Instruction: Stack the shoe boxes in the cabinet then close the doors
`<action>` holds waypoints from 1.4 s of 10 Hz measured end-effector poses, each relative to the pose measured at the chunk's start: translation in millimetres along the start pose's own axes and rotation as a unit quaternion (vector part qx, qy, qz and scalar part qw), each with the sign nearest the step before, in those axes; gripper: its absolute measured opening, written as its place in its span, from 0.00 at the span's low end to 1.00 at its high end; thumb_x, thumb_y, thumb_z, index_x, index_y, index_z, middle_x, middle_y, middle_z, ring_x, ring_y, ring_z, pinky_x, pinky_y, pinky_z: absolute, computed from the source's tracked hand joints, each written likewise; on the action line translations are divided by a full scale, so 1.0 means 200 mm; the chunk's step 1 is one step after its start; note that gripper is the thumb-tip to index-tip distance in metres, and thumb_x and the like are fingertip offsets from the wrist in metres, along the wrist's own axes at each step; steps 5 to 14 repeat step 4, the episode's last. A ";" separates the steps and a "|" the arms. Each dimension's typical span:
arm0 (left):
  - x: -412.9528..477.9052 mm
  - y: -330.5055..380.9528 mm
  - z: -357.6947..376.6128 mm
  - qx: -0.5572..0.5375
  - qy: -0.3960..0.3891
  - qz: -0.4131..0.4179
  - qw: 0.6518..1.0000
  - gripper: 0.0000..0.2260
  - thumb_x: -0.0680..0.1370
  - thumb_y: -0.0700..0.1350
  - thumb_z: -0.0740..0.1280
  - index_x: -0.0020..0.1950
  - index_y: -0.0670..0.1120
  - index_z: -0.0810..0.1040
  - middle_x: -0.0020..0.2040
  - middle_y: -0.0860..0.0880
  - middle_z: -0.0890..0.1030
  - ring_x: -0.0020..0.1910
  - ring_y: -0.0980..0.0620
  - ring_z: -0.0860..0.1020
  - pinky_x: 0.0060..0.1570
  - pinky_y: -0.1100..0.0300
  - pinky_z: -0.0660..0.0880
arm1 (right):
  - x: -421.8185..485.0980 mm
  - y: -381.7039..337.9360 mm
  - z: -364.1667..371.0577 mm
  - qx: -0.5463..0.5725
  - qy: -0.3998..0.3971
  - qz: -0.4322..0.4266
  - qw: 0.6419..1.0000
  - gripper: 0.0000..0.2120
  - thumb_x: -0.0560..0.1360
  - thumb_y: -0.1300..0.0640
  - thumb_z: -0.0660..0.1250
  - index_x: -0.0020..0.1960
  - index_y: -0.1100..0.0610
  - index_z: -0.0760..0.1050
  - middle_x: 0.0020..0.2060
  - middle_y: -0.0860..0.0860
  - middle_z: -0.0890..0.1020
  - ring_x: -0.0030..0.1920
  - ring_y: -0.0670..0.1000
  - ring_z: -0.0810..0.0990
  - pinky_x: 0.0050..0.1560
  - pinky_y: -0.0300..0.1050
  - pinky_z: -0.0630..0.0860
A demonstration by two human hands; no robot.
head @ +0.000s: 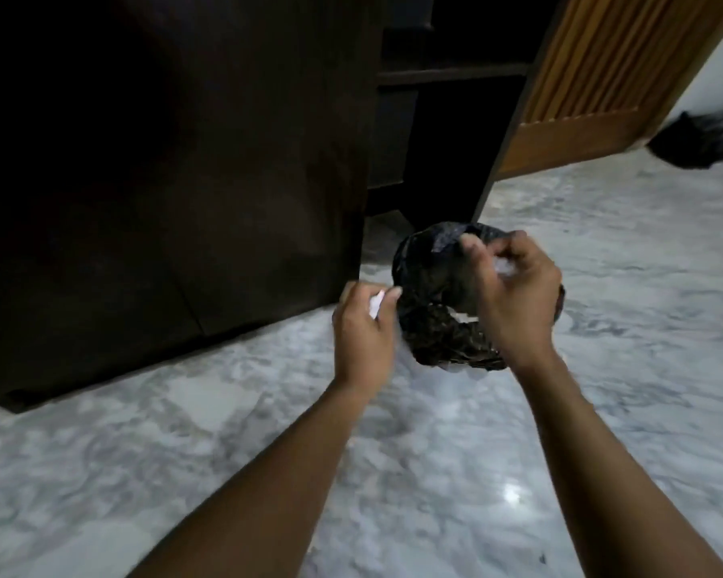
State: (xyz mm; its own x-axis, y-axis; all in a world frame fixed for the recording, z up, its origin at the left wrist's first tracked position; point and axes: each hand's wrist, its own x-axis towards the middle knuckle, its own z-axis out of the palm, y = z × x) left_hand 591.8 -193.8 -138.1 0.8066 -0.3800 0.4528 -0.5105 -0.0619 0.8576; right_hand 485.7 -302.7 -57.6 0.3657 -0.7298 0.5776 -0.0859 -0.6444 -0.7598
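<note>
Cabinet (456,118) door (593,77) open, both hands' fingers (387,296) clenched on dark bag (435,285), blocking cabinet's opening

Dark cabinet (163,160) (louvred door (593,77) open)

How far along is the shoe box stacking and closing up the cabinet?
Nothing looks done: no shoe boxes show on the dark cabinet shelf. In hand: the left hand and right hand pinch a dark plastic bag above the marble floor. Left: stacking, then closing the open slatted door.
</note>
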 end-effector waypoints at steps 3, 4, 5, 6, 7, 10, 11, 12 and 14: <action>0.39 0.21 0.57 0.075 -0.266 -0.044 0.960 0.20 0.81 0.56 0.63 0.68 0.48 0.73 0.67 0.46 0.72 0.68 0.45 0.69 0.67 0.49 0.68 | 0.29 0.40 -0.04 0.021 -0.189 0.288 0.939 0.35 0.81 0.34 0.42 0.65 0.55 0.77 0.54 0.52 0.79 0.54 0.51 0.77 0.58 0.50 0.73; 0.40 0.14 0.58 0.119 -0.310 -0.048 0.942 0.21 0.80 0.51 0.67 0.72 0.47 0.71 0.72 0.46 0.68 0.72 0.45 0.66 0.70 0.54 0.65 | 0.30 0.45 -0.06 -0.006 -0.169 0.279 0.945 0.26 0.83 0.40 0.49 0.62 0.56 0.77 0.50 0.52 0.79 0.49 0.50 0.78 0.49 0.46 0.74; 0.40 0.14 0.58 0.119 -0.310 -0.048 0.942 0.21 0.80 0.51 0.67 0.72 0.47 0.71 0.72 0.46 0.68 0.72 0.45 0.66 0.70 0.54 0.65 | 0.30 0.45 -0.06 -0.006 -0.169 0.279 0.945 0.26 0.83 0.40 0.49 0.62 0.56 0.77 0.50 0.52 0.79 0.49 0.50 0.78 0.49 0.46 0.74; 0.40 0.14 0.58 0.119 -0.310 -0.048 0.942 0.21 0.80 0.51 0.67 0.72 0.47 0.71 0.72 0.46 0.68 0.72 0.45 0.66 0.70 0.54 0.65 | 0.30 0.45 -0.06 -0.006 -0.169 0.279 0.945 0.26 0.83 0.40 0.49 0.62 0.56 0.77 0.50 0.52 0.79 0.49 0.50 0.78 0.49 0.46 0.74; 0.40 0.14 0.58 0.119 -0.310 -0.048 0.942 0.21 0.80 0.51 0.67 0.72 0.47 0.71 0.72 0.46 0.68 0.72 0.45 0.66 0.70 0.54 0.65 | 0.30 0.45 -0.06 -0.006 -0.169 0.279 0.945 0.26 0.83 0.40 0.49 0.62 0.56 0.77 0.50 0.52 0.79 0.49 0.50 0.78 0.49 0.46 0.74; 0.40 0.14 0.58 0.119 -0.310 -0.048 0.942 0.21 0.80 0.51 0.67 0.72 0.47 0.71 0.72 0.46 0.68 0.72 0.45 0.66 0.70 0.54 0.65 | 0.30 0.45 -0.06 -0.006 -0.169 0.279 0.945 0.26 0.83 0.40 0.49 0.62 0.56 0.77 0.50 0.52 0.79 0.49 0.50 0.78 0.49 0.46 0.74; 0.40 0.14 0.58 0.119 -0.310 -0.048 0.942 0.21 0.80 0.51 0.67 0.72 0.47 0.71 0.72 0.46 0.68 0.72 0.45 0.66 0.70 0.54 0.65 | 0.30 0.45 -0.06 -0.006 -0.169 0.279 0.945 0.26 0.83 0.40 0.49 0.62 0.56 0.77 0.50 0.52 0.79 0.49 0.50 0.78 0.49 0.46 0.74; 0.40 0.14 0.58 0.119 -0.310 -0.048 0.942 0.21 0.80 0.51 0.67 0.72 0.47 0.71 0.72 0.46 0.68 0.72 0.45 0.66 0.70 0.54 0.65 | 0.30 0.45 -0.06 -0.006 -0.169 0.279 0.945 0.26 0.83 0.40 0.49 0.62 0.56 0.77 0.50 0.52 0.79 0.49 0.50 0.78 0.49 0.46 0.74; 0.40 0.14 0.58 0.119 -0.310 -0.048 0.942 0.21 0.80 0.51 0.67 0.72 0.47 0.71 0.72 0.46 0.68 0.72 0.45 0.66 0.70 0.54 0.65 | 0.30 0.45 -0.06 -0.006 -0.169 0.279 0.945 0.26 0.83 0.40 0.49 0.62 0.56 0.77 0.50 0.52 0.79 0.49 0.50 0.78 0.49 0.46 0.74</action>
